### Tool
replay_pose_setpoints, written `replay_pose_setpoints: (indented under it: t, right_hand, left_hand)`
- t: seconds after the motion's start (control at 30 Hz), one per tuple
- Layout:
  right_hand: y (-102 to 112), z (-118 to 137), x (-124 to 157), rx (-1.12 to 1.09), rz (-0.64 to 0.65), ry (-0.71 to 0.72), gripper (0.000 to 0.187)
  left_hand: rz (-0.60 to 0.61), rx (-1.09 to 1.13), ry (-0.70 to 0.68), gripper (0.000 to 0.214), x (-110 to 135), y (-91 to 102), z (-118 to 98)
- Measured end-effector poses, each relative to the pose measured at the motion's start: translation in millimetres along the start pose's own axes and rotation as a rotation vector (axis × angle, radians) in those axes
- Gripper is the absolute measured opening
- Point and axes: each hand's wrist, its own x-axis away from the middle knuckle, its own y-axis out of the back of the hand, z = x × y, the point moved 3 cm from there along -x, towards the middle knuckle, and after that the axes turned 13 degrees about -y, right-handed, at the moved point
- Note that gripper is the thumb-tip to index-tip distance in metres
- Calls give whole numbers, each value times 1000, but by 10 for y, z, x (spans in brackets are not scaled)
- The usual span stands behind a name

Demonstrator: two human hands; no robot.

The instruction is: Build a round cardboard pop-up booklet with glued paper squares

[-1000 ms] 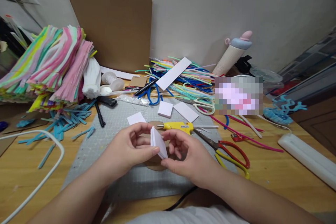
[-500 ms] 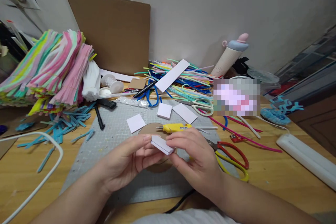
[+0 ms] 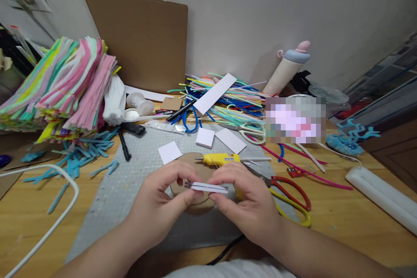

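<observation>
Both of my hands pinch a small stack of white foam squares (image 3: 206, 187), seen edge-on and lying level. My left hand (image 3: 159, 202) grips its left end between thumb and fingers. Fingers of my right hand (image 3: 247, 204) close on its right end. The stack hovers over a round brown cardboard disc (image 3: 192, 182) on the grey cutting mat (image 3: 130, 182). Just beyond lies a yellow glue gun (image 3: 221, 158). Three loose white squares (image 3: 169, 152) rest further back on the mat.
Red-and-yellow scissors (image 3: 286, 191) lie right of my hands, white scissors (image 3: 250, 131) behind. Piles of coloured pipe cleaners (image 3: 65, 82) fill the left and back. A cardboard sheet (image 3: 137, 37) leans on the wall. A white cable (image 3: 48, 221) loops at left; a white bar (image 3: 381, 195) lies at right.
The white stack has turned from upright and fanned to flat and pressed together, and both hands have lowered it toward the cardboard disc.
</observation>
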Motion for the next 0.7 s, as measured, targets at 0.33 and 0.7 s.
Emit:
replay_pose_setpoints:
  t: [0.33,0.7]
  right_hand:
    - [-21,-16,-2,-101,25,-75,9]
    - [-45,17,-21,-130,52,-73,3]
  left_hand:
    - [-103,-13,-37,14,73,-30,30]
    - [-96,14,-61,12,91,-68,19]
